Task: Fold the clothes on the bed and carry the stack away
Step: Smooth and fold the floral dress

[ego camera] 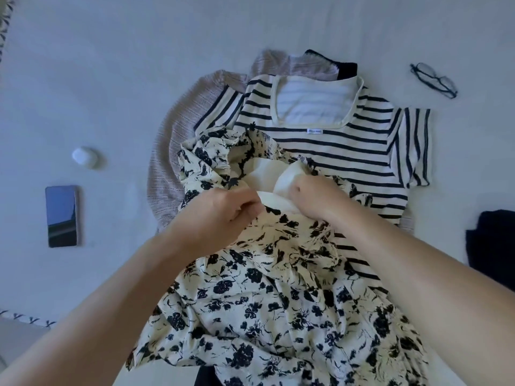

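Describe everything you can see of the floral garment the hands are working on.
The floral garment is cream, thin-looking fabric printed with dark navy flowers, with a plain cream lining showing at its opened top edge. It lies crumpled and unfolded, spreading toward the bottom of the view, overlapping the lower part of the striped T-shirt on the bed. The left hand and right hand both grip its top edge, fingers curled into the cloth.

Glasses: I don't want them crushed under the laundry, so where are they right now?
The glasses lie on the bed sheet at the head view's upper right, beyond the striped T-shirt sleeve, clear of the clothes.
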